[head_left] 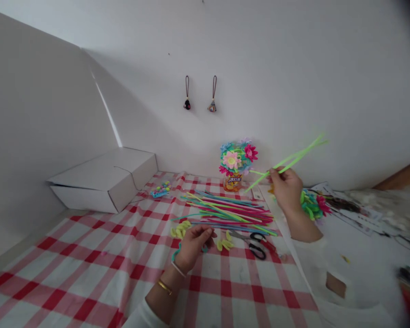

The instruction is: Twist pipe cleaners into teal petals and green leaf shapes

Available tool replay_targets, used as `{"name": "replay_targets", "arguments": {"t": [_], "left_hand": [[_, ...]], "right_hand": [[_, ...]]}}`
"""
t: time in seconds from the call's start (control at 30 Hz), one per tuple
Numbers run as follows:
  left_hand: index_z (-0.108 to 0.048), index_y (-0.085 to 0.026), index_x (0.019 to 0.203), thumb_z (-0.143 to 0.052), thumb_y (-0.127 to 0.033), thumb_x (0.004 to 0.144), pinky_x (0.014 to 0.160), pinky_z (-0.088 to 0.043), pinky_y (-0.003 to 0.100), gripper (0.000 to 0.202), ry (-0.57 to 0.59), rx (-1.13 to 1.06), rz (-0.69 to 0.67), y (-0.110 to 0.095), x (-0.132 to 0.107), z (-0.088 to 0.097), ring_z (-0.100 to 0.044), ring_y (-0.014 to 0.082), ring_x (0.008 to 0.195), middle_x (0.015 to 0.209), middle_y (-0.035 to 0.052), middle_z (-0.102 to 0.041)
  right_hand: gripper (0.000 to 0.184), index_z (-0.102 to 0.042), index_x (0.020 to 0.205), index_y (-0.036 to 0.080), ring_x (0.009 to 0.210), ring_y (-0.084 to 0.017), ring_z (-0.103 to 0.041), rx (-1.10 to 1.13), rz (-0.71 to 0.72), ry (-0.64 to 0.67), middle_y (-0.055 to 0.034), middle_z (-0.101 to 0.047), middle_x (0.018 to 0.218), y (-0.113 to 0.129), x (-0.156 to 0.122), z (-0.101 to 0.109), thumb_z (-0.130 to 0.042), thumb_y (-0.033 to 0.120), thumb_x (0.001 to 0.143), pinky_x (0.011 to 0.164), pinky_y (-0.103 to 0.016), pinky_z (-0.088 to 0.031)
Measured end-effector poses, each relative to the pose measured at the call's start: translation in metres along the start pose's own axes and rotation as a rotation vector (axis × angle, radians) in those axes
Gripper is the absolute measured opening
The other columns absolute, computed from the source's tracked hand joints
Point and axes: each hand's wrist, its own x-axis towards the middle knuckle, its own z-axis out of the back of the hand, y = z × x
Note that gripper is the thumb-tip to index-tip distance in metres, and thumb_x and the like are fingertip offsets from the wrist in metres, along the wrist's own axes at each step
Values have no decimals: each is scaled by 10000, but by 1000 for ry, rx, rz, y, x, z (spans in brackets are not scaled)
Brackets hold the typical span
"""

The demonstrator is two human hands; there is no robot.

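Note:
My right hand (286,187) is raised above the table, closed on light green pipe cleaners (290,159) that slant up to the right. My left hand (194,243) rests low on the red checked cloth (89,269), fingers curled around a teal pipe cleaner piece (175,252). A pile of coloured pipe cleaners (225,212) lies between the hands. Small yellow bent pieces (180,229) sit just left of my left hand, more yellow bent pieces (224,244) to its right. Scissors (254,243) lie beside them.
A pipe-cleaner flower bouquet in a jar (236,164) stands by the wall. A white box (105,177) sits at the left back. Another flower bunch (312,204) and papers (355,209) lie on the right. Two small ornaments (200,105) hang on the wall.

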Motion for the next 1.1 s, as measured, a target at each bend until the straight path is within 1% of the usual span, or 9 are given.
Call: {"name": "replay_targets", "arguments": {"t": [0.07,0.2,0.33,0.47,0.6,0.63,0.77,0.9,1.1], "left_hand": [[-669,-125,732,-743,-315,606,449,-385,228,240,17,-1,4,-1,-1,0,-549,120,468,661,65,-665],[-693,-150,849,-738,-279,628,553,-418,255,260,186,-16,-10,-6,-8,-1,-558,114,556,852,85,-669],[-670,-161,976,-709,-380,655,580,-413,277,391,384,-91,12,-8,-20,-7,-526,119,557,851,85,-640],[-677,-150,825,-642,-415,711,471,-351,238,290,333,-6,123,-1,-24,-16,-469,115,476,576,21,-560],[-615,-139,634,-624,-399,725,471,-350,222,275,201,-113,184,5,-18,-18,-495,114,488,565,31,-577],[-588,-139,614,-609,-393,738,457,-342,216,283,177,-182,192,5,-15,-16,-496,109,478,573,38,-588],[-509,-156,640,-536,-377,783,333,-185,193,265,195,-398,252,1,-8,-7,-309,48,285,475,7,-547],[-500,-163,674,-511,-349,800,325,-154,185,225,240,-490,272,-1,-5,-1,-239,44,266,368,-54,-405],[-499,-162,666,-532,-344,787,346,-181,192,221,203,-500,255,-1,-5,-3,-274,53,297,374,-55,-392]], "right_hand": [[236,-610,860,167,555,-133,-546,2,-9,74,10,-589,614,14,-8,20,-564,368,748,549,-248,-429],[177,-610,776,185,473,-107,-460,111,-207,744,35,-517,542,39,-55,42,-597,350,712,452,-218,-361],[119,-586,762,187,428,-74,-353,196,-345,1248,63,-428,516,38,-125,24,-521,286,765,409,-196,-278],[107,-579,678,161,502,-80,-402,80,-234,1359,40,-475,566,27,-167,3,-525,218,751,460,-194,-310],[302,-604,742,157,471,-89,-481,3,-196,1558,16,-553,564,14,-151,-4,-442,391,843,439,-187,-338],[327,-618,770,160,500,-100,-522,-55,-133,1541,0,-597,611,8,-142,-7,-412,396,861,458,-190,-359],[193,-643,860,152,783,-190,-592,-467,117,1044,-85,-671,859,-21,-108,-27,-460,200,821,658,-258,-404],[201,-666,823,120,893,-237,-574,-570,165,982,-152,-665,932,-48,-99,-49,-482,79,751,770,-295,-381],[248,-644,938,123,870,-213,-576,-613,198,940,-137,-662,963,-55,-89,-65,-424,152,827,774,-288,-383]]}}
